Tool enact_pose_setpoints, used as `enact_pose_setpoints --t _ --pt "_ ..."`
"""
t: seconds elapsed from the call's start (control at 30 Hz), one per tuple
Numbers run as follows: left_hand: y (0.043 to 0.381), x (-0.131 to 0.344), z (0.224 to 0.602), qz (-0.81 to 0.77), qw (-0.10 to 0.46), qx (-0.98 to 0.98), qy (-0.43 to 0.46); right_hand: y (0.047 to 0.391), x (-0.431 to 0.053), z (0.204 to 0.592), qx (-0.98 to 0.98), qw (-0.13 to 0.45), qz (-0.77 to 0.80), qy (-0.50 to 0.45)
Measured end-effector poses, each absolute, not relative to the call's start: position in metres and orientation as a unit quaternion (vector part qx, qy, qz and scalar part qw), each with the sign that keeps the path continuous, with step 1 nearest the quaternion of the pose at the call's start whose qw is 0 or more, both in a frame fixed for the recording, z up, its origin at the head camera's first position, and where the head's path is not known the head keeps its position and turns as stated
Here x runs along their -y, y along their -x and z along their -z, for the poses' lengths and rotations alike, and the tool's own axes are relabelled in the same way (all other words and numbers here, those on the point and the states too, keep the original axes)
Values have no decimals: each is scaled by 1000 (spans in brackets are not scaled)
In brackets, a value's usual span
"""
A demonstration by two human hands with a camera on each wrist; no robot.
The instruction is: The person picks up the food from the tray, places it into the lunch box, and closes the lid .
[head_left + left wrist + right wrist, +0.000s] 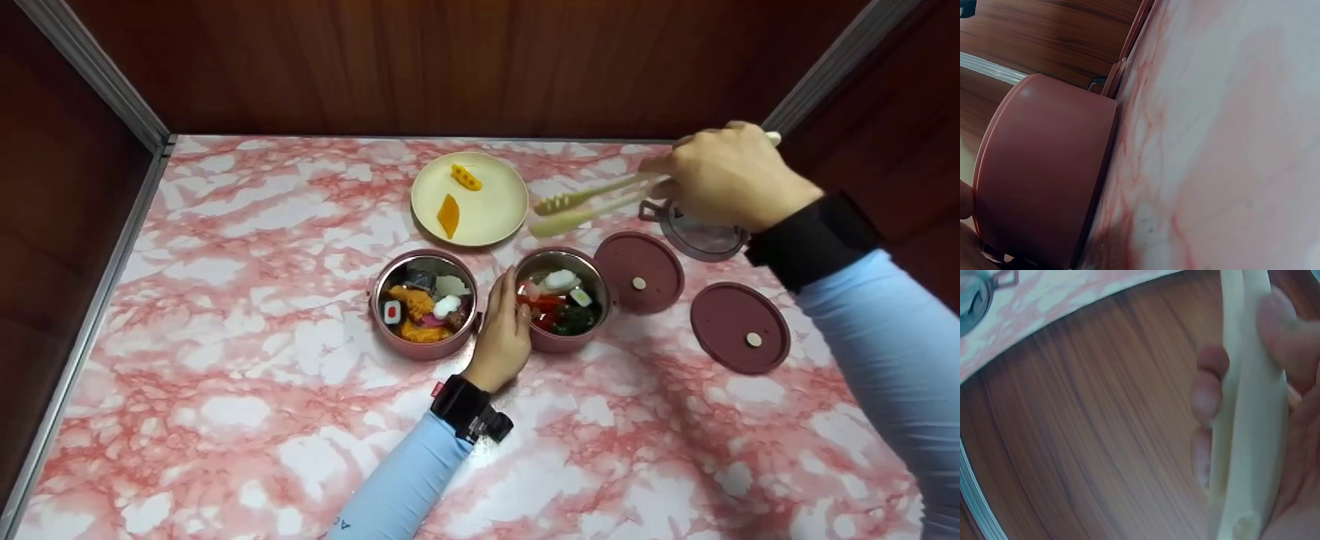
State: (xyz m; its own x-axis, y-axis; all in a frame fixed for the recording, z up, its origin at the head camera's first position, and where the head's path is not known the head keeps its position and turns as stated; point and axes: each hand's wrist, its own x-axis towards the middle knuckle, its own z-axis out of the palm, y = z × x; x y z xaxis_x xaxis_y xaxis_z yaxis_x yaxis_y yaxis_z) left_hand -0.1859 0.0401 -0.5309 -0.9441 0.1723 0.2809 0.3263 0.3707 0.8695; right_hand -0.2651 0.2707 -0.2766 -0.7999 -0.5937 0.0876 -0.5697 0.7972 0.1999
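My right hand [716,176] grips cream-coloured tongs [1255,399] around their arms. In the head view the tong tips are slightly apart with nothing between them, between the plate and the right pot. That pot [1044,169] is dark pink and steel-lined, with toy food [561,280] inside: white, red and dark green pieces. My left hand [504,341] rests along its left side, fingers straight, thumb near the rim. Left of the hand stands a matching pot [420,350] filled with fried-looking pieces, sushi rolls and other toy food.
A cream plate [495,202] behind the pots bears an orange wedge [448,216] and a yellow pod-like piece [466,178]. To the right lie two dark red lids [641,255] [731,322] and a clear-topped grey lid [705,236]. Wood panels [450,67] border the marbled table.
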Motion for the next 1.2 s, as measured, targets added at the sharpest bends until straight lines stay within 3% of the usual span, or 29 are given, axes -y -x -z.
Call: enact_pose_setpoints --t 0.63,1.2 --pt "188 -41 531 538 73 826 154 347 -218 377 989 2 -59 -133" --pt "185 -39 532 534 82 828 147 371 -183 399 991 -49 -86 -87"
